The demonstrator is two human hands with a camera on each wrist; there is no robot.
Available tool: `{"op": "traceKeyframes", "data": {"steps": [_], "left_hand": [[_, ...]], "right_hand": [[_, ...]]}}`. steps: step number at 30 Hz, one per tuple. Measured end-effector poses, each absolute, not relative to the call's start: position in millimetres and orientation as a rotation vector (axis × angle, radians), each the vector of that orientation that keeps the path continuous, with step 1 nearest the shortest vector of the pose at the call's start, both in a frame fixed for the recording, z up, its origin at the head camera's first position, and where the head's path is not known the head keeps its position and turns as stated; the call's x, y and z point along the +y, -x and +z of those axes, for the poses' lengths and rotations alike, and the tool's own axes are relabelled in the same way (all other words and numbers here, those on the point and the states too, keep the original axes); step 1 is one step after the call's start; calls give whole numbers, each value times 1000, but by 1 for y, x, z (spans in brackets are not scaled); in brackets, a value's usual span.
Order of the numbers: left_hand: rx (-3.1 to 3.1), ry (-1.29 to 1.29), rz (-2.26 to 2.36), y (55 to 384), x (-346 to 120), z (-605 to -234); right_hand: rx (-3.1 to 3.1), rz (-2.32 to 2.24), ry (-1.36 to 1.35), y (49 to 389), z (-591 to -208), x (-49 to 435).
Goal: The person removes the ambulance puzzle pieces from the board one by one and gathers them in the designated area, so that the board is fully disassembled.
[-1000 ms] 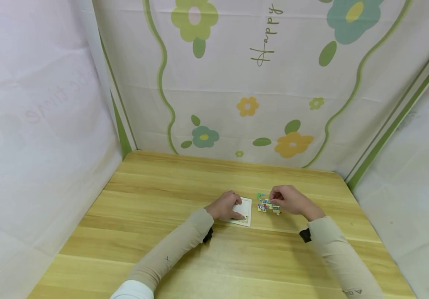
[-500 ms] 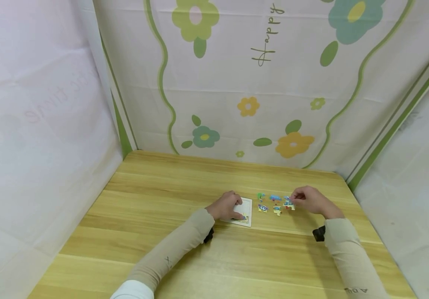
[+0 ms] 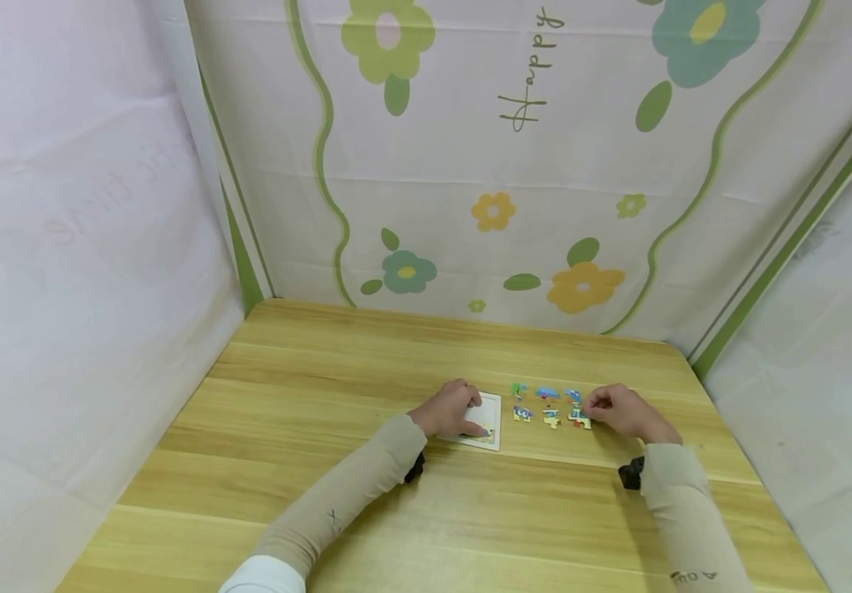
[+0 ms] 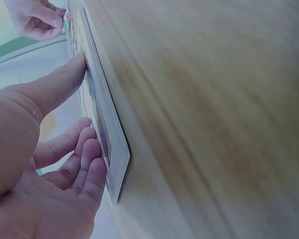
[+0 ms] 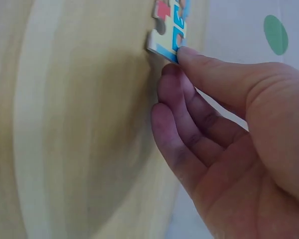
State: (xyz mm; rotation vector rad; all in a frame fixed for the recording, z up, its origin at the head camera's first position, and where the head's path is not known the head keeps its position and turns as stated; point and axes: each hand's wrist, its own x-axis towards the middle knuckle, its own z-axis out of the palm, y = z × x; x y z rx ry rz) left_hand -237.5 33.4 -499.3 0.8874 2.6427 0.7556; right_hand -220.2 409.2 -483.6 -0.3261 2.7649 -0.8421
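Head shows both hands (image 3: 450,409) (image 3: 624,412); right wrist, pinched piece (image 5: 164,42).

Left arm (image 3: 344,486) slants inward toward the table's (image 3: 307,362) far edge; left hand (image 3: 452,409) low, thumb (image 4: 55,89) extended well apart from bent fingers (image 4: 91,149). Right arm (image 3: 693,515) leans inward too; right hand (image 3: 624,411) nearer the right edge, thumb tip set in a pinch, lower fingers curled.

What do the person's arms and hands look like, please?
The left hand and right hand are bare. Both forearms have beige sleeves: the left sleeve bears a dark X-like mark, the right sleeve dark lettering. White fabric shows below the left sleeve; a black object sits at each wrist.
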Motion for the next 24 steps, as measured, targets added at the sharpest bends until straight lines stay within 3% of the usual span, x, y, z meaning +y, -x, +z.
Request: {"op": "traceKeyframes", "data": {"steps": [14, 24], "left_hand": [[2548, -935, 818, 243, 28, -499], [2501, -1021, 883, 255, 10, -499]], "right_hand": [[2851, -780, 335, 226, -490, 402], [2767, -811, 469, 231, -467, 352]]}}
